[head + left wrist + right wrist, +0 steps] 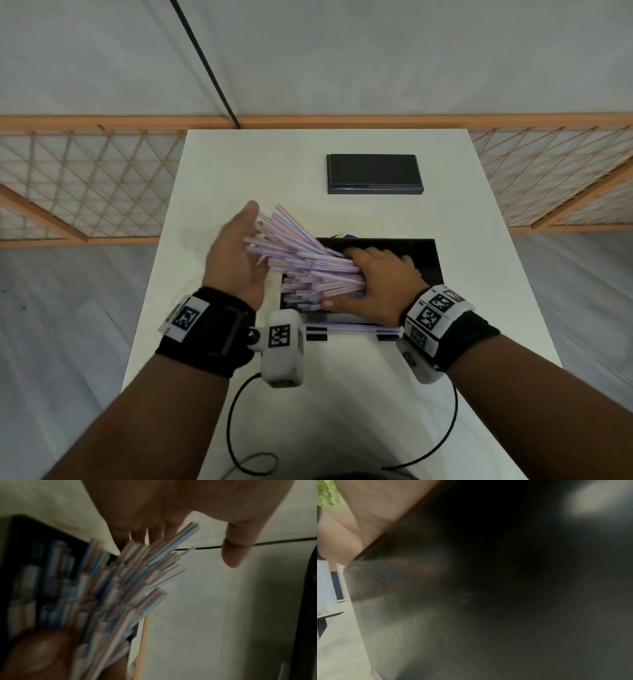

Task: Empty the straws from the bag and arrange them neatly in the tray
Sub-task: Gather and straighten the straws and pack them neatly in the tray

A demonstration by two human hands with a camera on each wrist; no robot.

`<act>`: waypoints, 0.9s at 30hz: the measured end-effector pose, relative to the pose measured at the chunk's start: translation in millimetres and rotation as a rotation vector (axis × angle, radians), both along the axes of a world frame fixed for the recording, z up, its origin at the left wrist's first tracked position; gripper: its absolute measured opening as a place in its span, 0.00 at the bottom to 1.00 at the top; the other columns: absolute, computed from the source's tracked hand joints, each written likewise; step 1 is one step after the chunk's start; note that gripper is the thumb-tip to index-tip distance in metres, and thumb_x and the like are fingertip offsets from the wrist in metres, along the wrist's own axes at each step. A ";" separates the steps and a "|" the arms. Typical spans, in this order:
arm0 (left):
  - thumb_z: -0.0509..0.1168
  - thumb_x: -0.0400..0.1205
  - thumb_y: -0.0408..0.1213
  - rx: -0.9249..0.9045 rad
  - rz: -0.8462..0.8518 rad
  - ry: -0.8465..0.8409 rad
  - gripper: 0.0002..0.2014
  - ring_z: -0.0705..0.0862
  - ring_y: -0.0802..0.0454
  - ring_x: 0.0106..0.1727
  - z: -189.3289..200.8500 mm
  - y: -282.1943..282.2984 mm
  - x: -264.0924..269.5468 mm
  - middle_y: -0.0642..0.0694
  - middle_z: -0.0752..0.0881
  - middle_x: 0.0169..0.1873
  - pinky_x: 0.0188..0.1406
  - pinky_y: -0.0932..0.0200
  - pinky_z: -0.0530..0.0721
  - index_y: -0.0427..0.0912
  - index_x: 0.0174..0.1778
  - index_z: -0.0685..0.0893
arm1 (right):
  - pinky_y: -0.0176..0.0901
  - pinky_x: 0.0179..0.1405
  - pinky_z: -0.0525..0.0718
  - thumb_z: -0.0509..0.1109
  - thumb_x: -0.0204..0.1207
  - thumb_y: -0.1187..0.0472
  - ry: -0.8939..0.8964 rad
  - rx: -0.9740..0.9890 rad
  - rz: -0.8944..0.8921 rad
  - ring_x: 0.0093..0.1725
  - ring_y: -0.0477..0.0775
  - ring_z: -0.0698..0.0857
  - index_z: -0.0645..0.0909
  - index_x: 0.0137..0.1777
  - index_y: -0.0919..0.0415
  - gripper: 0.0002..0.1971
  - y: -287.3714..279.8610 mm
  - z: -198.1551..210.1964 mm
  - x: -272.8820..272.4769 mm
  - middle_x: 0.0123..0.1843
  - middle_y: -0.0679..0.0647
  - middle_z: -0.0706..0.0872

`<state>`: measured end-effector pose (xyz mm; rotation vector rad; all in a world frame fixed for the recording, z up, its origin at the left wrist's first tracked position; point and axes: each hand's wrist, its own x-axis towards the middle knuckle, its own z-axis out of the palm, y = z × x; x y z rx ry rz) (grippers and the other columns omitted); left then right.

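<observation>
Now the right hand (376,277) clamps one end of the straws (294,253) over the black tray (426,263) on the table (274,164), while the flat, wide left hand (239,257) meets the fanned tips, apparently to square them.

Black wristbands (205,337) — white tagged cameras (282,346), seemingly cabled.
</observation>
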<state>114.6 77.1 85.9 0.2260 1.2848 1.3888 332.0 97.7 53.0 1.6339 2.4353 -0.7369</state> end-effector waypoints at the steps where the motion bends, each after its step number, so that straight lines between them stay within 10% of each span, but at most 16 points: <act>1: 0.80 0.73 0.49 0.032 -0.060 -0.027 0.15 0.86 0.45 0.48 -3.3 0.2 4.2 0.47 0.85 0.45 0.48 0.52 0.87 0.47 0.48 0.85 | 0.63 0.71 0.68 0.61 0.59 0.16 0.012 -0.005 -0.005 0.68 0.55 0.76 0.68 0.75 0.41 0.47 0.4 -0.5 -2.7 0.68 0.47 0.78; 6: 0.82 0.65 0.37 0.126 -0.135 0.057 0.22 0.86 0.43 0.59 0.1 12.0 17.1 0.35 0.87 0.58 0.57 0.52 0.87 0.44 0.54 0.88 | 0.67 0.69 0.74 0.60 0.57 0.15 0.070 -0.004 -0.039 0.64 0.54 0.78 0.66 0.72 0.37 0.45 0.8 -12.5 -10.2 0.62 0.46 0.79; 11: 0.82 0.56 0.38 0.240 -0.160 0.243 0.12 0.87 0.36 0.44 6.0 9.0 29.8 0.35 0.86 0.34 0.46 0.45 0.86 0.45 0.26 0.84 | 0.66 0.65 0.74 0.61 0.62 0.20 0.076 0.047 -0.069 0.63 0.59 0.78 0.66 0.69 0.39 0.39 0.5 -10.4 -12.5 0.62 0.48 0.76; 16: 0.72 0.59 0.27 0.428 -0.175 0.170 0.09 0.90 0.46 0.33 10.8 4.7 29.1 0.45 0.86 0.22 0.44 0.49 0.90 0.47 0.21 0.83 | 0.58 0.57 0.74 0.67 0.68 0.30 0.105 0.248 -0.085 0.59 0.58 0.79 0.71 0.66 0.45 0.30 -7.4 2.2 -12.5 0.57 0.47 0.76; 23: 0.73 0.75 0.33 0.132 0.217 0.227 0.08 0.86 0.44 0.49 -21.6 12.0 8.2 0.44 0.88 0.46 0.45 0.56 0.85 0.41 0.49 0.86 | 0.58 0.69 0.77 0.64 0.60 0.21 0.226 0.083 -0.112 0.67 0.53 0.78 0.68 0.75 0.50 0.47 -9.0 -1.5 -7.5 0.68 0.48 0.78; 27: 0.75 0.79 0.43 -0.018 0.121 -0.027 0.10 0.84 0.44 0.54 -22.5 14.9 4.3 0.46 0.86 0.49 0.55 0.49 0.84 0.44 0.52 0.87 | 0.55 0.66 0.80 0.64 0.58 0.19 0.151 0.081 -0.134 0.62 0.53 0.82 0.74 0.69 0.51 0.46 -2.9 -2.9 5.2 0.62 0.48 0.83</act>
